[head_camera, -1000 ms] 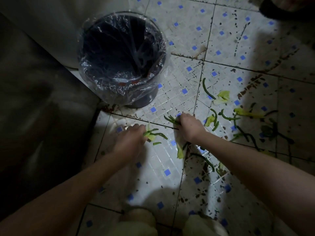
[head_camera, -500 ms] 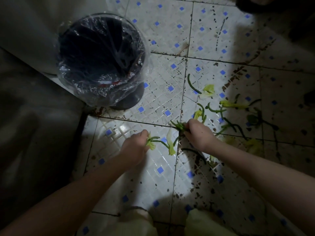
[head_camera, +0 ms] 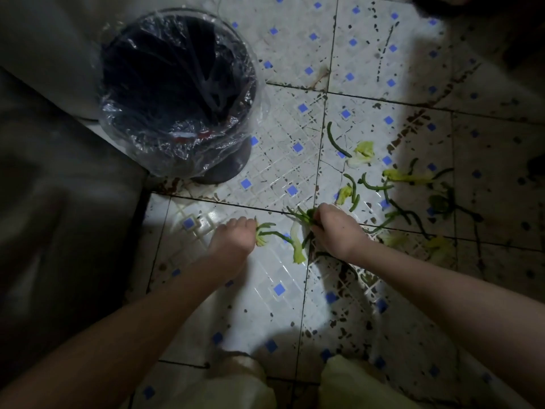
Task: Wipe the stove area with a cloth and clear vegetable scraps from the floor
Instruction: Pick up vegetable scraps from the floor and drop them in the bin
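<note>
Fingers (head_camera: 242,224) of the left hand (head_camera: 233,242) are curling round leafy scraps (head_camera: 263,235), the right hand (head_camera: 336,230) is pinching green stems (head_camera: 301,215), both just below the bin (head_camera: 177,93), with loose scraps (head_camera: 376,187) lying on the floor (head_camera: 280,163) to its right.

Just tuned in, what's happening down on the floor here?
A person is clearing the tiled floor by hand. The left hand grips a small bunch of leaf and stems, and the right hand grips green stems. More loose scraps lie to the right. The lined bin stands close by, ahead on the left.
</note>
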The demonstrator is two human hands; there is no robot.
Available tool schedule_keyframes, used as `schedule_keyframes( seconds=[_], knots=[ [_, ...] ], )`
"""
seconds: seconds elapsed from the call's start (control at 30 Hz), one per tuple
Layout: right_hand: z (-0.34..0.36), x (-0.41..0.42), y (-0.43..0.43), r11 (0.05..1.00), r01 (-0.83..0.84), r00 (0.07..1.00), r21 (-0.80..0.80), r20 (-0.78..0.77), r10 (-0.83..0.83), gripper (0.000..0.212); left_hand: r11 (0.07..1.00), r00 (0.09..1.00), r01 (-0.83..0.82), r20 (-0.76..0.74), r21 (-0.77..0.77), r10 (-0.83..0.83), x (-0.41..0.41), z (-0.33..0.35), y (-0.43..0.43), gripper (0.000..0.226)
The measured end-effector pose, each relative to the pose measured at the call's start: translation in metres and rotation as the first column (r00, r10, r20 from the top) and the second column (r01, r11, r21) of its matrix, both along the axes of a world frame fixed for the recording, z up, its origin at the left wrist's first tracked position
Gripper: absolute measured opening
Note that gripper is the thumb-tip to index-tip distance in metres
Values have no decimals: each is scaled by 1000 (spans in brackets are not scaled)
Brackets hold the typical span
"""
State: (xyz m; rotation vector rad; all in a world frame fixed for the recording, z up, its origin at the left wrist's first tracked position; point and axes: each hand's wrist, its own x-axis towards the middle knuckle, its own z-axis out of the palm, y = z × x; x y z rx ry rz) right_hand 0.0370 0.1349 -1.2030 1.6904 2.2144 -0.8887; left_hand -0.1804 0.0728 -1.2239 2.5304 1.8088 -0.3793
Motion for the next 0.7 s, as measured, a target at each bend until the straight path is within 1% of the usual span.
schedule_keyframes(
  seconds=[0.07, 0.1, 0.17, 0.2, 0.27, 0.37, 0.5, 0.57, 0.7],
  knots=[
    [-2, -7, -1, 1000, 15, 1000, -21, -15, -16, 18, 999, 999, -32, 4, -12, 32, -9, 7, 1, 20],
    [-3, -11, -1, 999, 29, 999, -32, -30, -30, 17, 996, 996, -79, 43, -31, 80, -13, 9, 3, 20],
    [-4, -22, 0, 998, 55, 996, -43, -68, -57, 14, 954, 946, -253, 163, -162, 279, -22, 12, 6, 18],
    [-4, -27, 1, 997, 71, 993, -43, -90, -75, 13, 918, 913, -331, 174, -217, 370, -27, 11, 7, 19],
    [-5, -38, 3, 993, 110, 985, -37, -128, -114, 11, 894, 883, -393, 182, -214, 432, -36, 10, 5, 20],
    [-7, -52, 8, 990, 136, 984, -21, -117, -138, 10, 895, 878, -412, 187, -172, 441, -48, 13, -1, 21],
    [-9, -62, 21, 988, 152, 986, -2, -64, -152, 21, 900, 870, -406, 234, -162, 434, -59, 19, -9, 21],
    [-11, -63, 25, 981, 194, 980, -12, -49, -194, 20, 907, 866, -391, 271, -158, 420, -59, 24, -11, 17],
    [-12, -64, 28, 954, 295, 952, -54, -61, -298, 24, 898, 836, -389, 331, -204, 438, -57, 29, -12, 10]
  ],
)
